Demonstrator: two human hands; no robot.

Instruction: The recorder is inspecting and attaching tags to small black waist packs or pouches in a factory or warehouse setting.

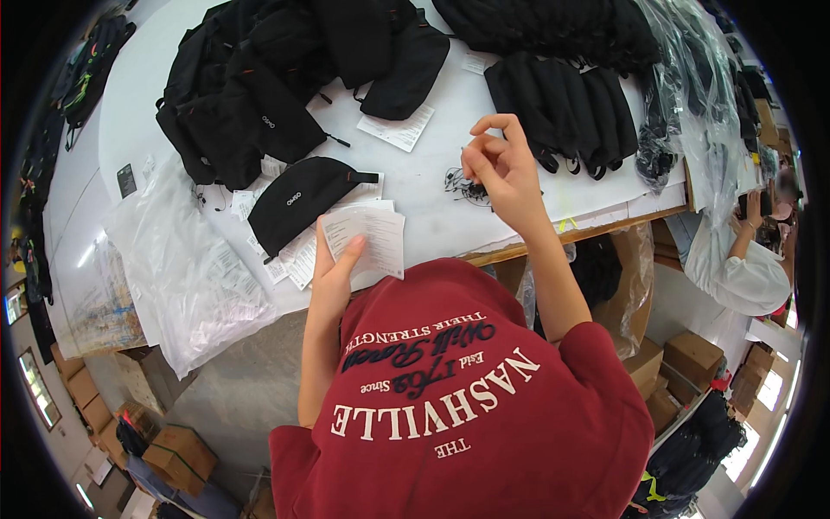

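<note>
My left hand (pixel 332 270) grips a white printed leaflet (pixel 382 239) near the table's front edge, thumb on top of it. Just beyond, a small black pouch (pixel 304 197) with a light logo lies flat on several other printed papers (pixel 303 259). My right hand (pixel 508 173) is raised over the table with fingers bent and the thumb close to the fingertips. Whether anything is pinched there I cannot make out. Below and beside it a small tangle of thin black strings (pixel 465 185) rests on the white tabletop.
Black pouches (pixel 251 95) are heaped at the far left, with more rows of black pouches (pixel 562 108) at the far right. Crumpled clear plastic (pixel 186 268) covers the left front edge. Clear plastic sheeting (pixel 700 104) hangs at the right, where another person (pixel 743 268) sits. Cardboard boxes (pixel 692 359) stand below.
</note>
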